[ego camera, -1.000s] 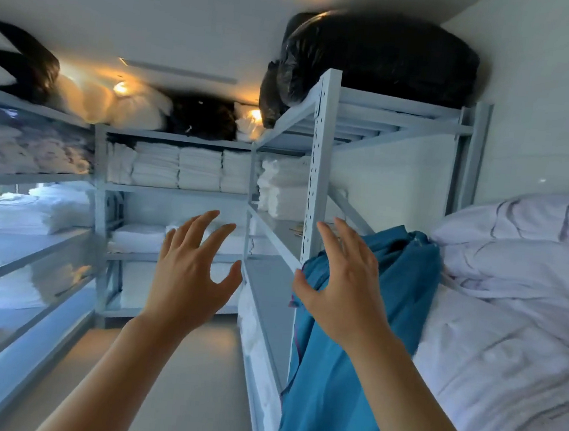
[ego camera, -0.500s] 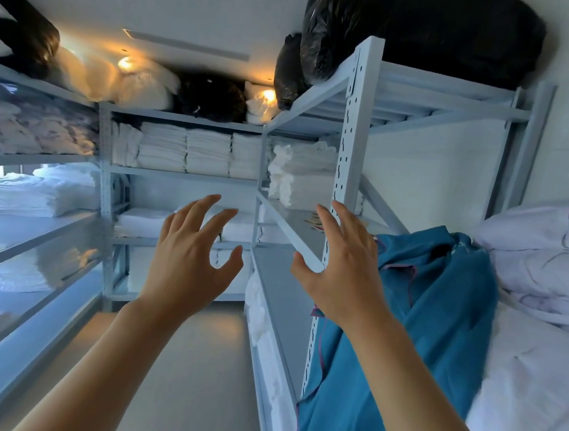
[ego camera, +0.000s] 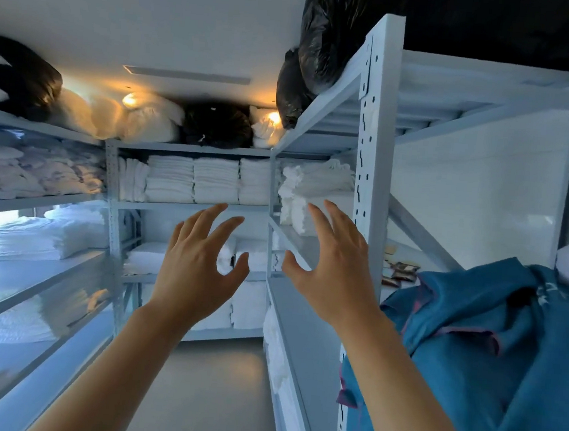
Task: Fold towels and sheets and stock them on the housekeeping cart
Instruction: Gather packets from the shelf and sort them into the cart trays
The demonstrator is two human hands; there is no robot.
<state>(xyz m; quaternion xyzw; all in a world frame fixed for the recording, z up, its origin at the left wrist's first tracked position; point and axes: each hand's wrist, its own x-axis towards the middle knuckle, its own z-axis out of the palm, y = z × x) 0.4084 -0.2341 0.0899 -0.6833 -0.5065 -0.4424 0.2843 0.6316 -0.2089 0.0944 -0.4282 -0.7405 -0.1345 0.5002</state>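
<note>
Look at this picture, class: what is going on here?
A person stands in a linen storeroom with both arms stretched forward. The left hand and right hand are open with fingers spread, and neither holds anything. They point toward the folded white towels stacked on the back shelf. A blue cloth hangs in a heap to the right, untouched, and black bags sit on top of the right-hand rack. No folding has begun.

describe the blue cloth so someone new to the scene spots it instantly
Start at the pale metal shelving rack on the right side of the storeroom. Beside its front post, low right, hangs a crumpled teal cloth. It is the only coloured fabric, with a pink-edged hem; the surrounding linen is white.
</note>
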